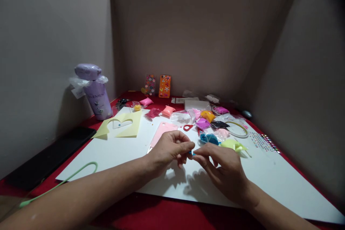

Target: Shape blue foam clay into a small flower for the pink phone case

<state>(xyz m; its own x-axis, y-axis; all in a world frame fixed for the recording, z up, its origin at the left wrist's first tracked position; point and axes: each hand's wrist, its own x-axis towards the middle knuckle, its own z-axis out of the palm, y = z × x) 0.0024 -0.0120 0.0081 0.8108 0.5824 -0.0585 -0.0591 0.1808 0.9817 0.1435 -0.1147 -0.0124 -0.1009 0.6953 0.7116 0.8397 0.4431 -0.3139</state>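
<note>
A tiny piece of blue clay (193,154) is pinched between the fingertips of both hands, above the white board (258,187). My left hand (169,148) is closed, thumb against index finger, with its other fingers curled beneath. From the other side my right hand (219,167) grips the same piece with thumb and index finger. Behind my left hand lies a pink phone case (161,131), partly covered by it. An opened packet of blue clay (209,138) and a packet of yellow-green clay (233,145) lie just beyond my right hand.
Several other clay packets (207,115), red-handled scissors (188,127) and a tape roll (238,129) lie behind. Rhinestones (264,142) are at right. At left are cut yellow paper (132,125), a purple bottle (98,100) and a black phone-like slab (51,154). Decorated cases (165,86) stand at the back.
</note>
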